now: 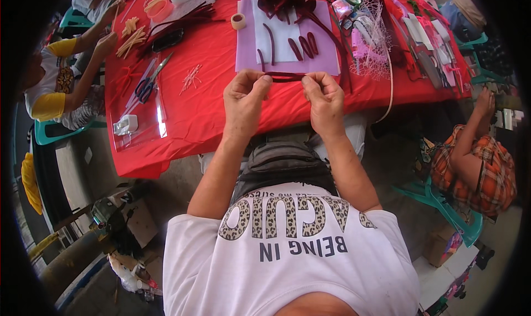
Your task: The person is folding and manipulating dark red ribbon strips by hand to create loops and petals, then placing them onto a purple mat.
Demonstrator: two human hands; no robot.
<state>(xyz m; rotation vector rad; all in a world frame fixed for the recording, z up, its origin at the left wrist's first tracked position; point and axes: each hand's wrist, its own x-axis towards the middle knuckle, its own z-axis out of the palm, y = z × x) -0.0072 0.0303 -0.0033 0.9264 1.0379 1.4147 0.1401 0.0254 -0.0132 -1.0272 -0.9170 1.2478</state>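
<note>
Between my two hands a dark maroon pipe cleaner [285, 76] stretches sideways, apparently doubled into a long narrow loop. My left hand [243, 103] pinches one end between thumb and fingers, and my right hand [325, 103] pinches the other. Just beyond them lies a purple sheet [253, 53] with a pale blue sheet [281, 46] on top. Several folded maroon loops [310, 43] and a few slender curved maroon pieces [269, 36] rest on the sheets. Fuzzy maroon petal shapes [285, 3] sit at their far edge.
A red-covered table [204, 114] carries scissors [146, 86], a tape roll [238, 21], a clear plastic sheet [149, 125], a white charger-like block [127, 124], pink sticks [192, 78] and pink netting [373, 53]. People sit at left and right on green chairs [442, 208].
</note>
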